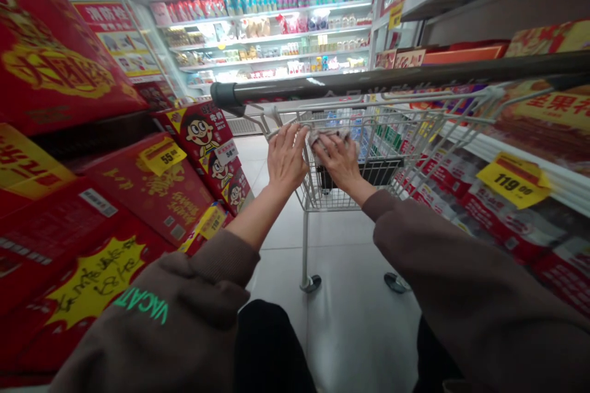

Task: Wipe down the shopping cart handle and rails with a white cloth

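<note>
A grey wire shopping cart (417,135) with a dark handle bar (391,81) stands close in front of me. My left hand (286,159) is at the cart's left corner, its fingers bent over the wires near the top rim. Beside it, my right hand (338,163) presses a crumpled, pale greyish cloth (351,142) against the near wire panel. The fingers lie over the cloth and cover much of it. A black panel (380,173) shows low in the basket, to the right of my right hand.
Red gift boxes (152,187) with yellow price tags are stacked at my left. Shelves with packaged goods and a 119 price tag (514,181) line the right. A lit refrigerated shelf (271,37) is across the back. Cart wheels (311,284) stand on the tiled floor (341,258).
</note>
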### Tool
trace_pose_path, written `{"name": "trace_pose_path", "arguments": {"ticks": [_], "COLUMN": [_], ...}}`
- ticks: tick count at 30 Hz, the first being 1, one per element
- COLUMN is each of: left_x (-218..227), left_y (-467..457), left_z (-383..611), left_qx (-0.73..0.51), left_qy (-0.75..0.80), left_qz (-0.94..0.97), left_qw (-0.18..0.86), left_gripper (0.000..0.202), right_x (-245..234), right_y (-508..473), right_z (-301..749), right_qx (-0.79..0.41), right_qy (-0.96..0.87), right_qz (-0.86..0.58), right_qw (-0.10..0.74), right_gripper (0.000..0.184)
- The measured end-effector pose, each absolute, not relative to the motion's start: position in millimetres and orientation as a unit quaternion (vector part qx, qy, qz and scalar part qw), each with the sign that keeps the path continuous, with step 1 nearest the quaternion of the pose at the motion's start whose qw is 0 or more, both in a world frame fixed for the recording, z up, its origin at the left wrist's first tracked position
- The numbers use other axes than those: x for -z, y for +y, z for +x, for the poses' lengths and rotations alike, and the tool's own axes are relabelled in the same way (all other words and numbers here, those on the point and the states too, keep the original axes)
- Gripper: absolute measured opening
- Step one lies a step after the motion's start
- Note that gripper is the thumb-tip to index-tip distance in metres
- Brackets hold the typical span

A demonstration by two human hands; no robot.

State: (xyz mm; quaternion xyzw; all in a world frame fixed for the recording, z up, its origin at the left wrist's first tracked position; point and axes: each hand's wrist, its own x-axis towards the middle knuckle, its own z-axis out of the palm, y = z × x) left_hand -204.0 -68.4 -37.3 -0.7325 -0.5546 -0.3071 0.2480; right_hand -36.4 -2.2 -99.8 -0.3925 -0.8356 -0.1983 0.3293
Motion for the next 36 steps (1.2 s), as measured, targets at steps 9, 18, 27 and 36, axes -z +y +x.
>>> {"name": "trace_pose_path", "arguments": {"ticks": [9, 18, 27, 36], "left_x": [36, 28, 18, 10], "left_y": [-51, -37, -27, -16], "left_z": [-181, -162, -152, -116], "left_qx": [0.303, 0.318, 0.327, 0.316], "left_qy": [-0.566, -0.578, -0.566, -0.523], "left_qz": [-0.735, -0.733, -0.747, -0.770], "left_qw": [0.220, 0.165, 0.122, 0.186], "left_gripper": [0.076, 0.070, 0.078, 0.071], "right_x": [91, 102, 89, 81], "right_y": [5, 4, 1, 1], "right_z": [-4, 8, 28, 54], "right_qx": [0.275, 0.253, 0.209, 0.229], "right_qy": [-0.816, -0.846, -0.864, -0.862], "right_qz": [-0.367, -0.374, -0.401, -0.402], "right_qw": [0.351, 0.282, 0.221, 0.208], "right_gripper": [0.048, 0.046, 0.043, 0.039]}}
